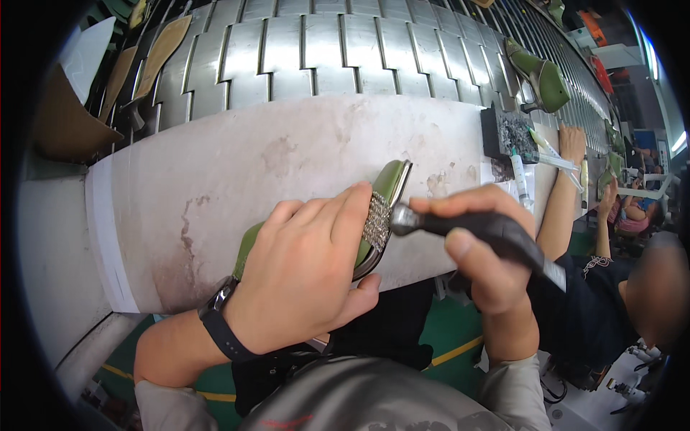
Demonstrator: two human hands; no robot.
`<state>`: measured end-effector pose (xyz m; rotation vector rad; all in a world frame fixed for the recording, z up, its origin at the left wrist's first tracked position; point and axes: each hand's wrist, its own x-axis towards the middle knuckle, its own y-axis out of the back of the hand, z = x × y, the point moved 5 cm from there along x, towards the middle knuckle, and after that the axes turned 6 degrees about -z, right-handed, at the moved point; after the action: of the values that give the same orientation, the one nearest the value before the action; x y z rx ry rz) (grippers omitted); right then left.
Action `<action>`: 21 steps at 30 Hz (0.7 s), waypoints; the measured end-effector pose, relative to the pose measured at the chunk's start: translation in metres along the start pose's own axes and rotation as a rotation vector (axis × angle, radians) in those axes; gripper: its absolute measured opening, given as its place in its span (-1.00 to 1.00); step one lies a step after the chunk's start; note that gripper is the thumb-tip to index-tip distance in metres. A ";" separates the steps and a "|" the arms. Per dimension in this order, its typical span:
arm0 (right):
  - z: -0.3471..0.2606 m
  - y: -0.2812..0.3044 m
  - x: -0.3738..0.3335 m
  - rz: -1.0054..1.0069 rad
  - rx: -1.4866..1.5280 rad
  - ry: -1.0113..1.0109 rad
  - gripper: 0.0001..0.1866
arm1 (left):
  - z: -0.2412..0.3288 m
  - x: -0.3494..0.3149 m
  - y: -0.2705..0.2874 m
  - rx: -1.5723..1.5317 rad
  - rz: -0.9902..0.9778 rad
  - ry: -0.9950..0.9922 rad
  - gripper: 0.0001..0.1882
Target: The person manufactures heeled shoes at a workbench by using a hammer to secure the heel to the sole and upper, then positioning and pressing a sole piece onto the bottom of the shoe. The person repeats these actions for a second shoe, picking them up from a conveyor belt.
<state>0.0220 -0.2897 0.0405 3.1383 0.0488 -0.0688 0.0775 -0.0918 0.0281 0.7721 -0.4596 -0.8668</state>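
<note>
A green shoe (390, 177) with a band of glittering stones (376, 224) lies tilted on the stained white worktop in front of me. My left hand (305, 262) is wrapped over its middle and holds it down; much of the shoe is hidden under the palm. In my right hand (496, 266) is a dark hammer (481, 233) with a round metal face and a flat wedge at the other end. The round face is at the edge of the stone band; I cannot tell whether it touches. The fist hides the hammer's handle.
Beyond the worktop (287, 154) runs a metal slat conveyor (280, 43), with another green shoe (550, 85) on it. A black block (507, 133) and several syringes (520, 176) lie at the right. A co-worker's arm (559, 205) reaches in there. Brown sole-shaped pieces (159, 57) stand at left.
</note>
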 end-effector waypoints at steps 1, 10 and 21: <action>-0.006 -0.008 -0.006 -0.032 -0.113 0.046 -0.71 | 0.001 -0.001 0.000 -0.007 0.015 -0.006 -0.02; -0.019 -0.057 -0.038 -0.022 -0.589 0.381 -0.62 | -0.003 -0.010 0.002 0.033 0.018 -0.025 -0.09; -0.017 -0.082 -0.061 0.133 -0.675 0.473 -0.55 | -0.031 -0.034 0.025 -0.095 -0.050 -0.122 -0.24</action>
<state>-0.0405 -0.2093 0.0600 2.4087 -0.1124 0.5625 0.0903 -0.0412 0.0252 0.6484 -0.5043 -0.9794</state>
